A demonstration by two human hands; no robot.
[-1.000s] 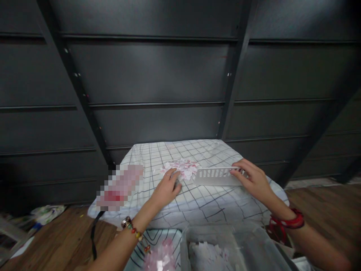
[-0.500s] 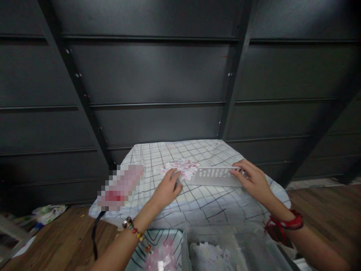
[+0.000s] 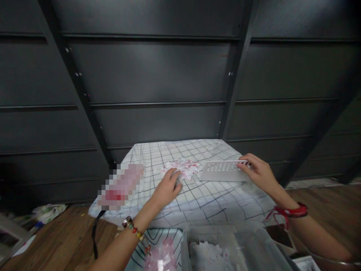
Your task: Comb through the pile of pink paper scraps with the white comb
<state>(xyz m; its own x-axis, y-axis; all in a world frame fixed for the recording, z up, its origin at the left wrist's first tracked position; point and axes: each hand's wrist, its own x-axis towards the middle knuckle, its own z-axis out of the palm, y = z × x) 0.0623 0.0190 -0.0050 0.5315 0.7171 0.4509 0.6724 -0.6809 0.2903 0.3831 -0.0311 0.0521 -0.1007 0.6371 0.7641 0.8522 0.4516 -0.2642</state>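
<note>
A loose pile of small white and pink paper pieces (image 3: 187, 167) lies in the middle of the grid-patterned cloth (image 3: 158, 150). My left hand (image 3: 167, 185) rests at the near left edge of this pile, fingers stretched out and holding nothing visible. To the right, my right hand (image 3: 258, 171) grips the right end of a white plastic basket (image 3: 222, 171) with slotted sides, thumb on the near side and fingers over the rim. The basket's left end is close beside the pile. Its inside cannot be seen.
In front stands a clear plastic box (image 3: 184, 244) with white paper pieces (image 3: 210, 256) in it. Left of it, a patterned tray (image 3: 176, 235) carries pink packets (image 3: 162, 258). A blurred pinkish object (image 3: 121, 188) lies at the table's left. Dark panels (image 3: 158, 71) rise behind.
My right hand has moved the basket to the right and slightly away from me, off the pile's edge. My left hand has stayed nearly still.
</note>
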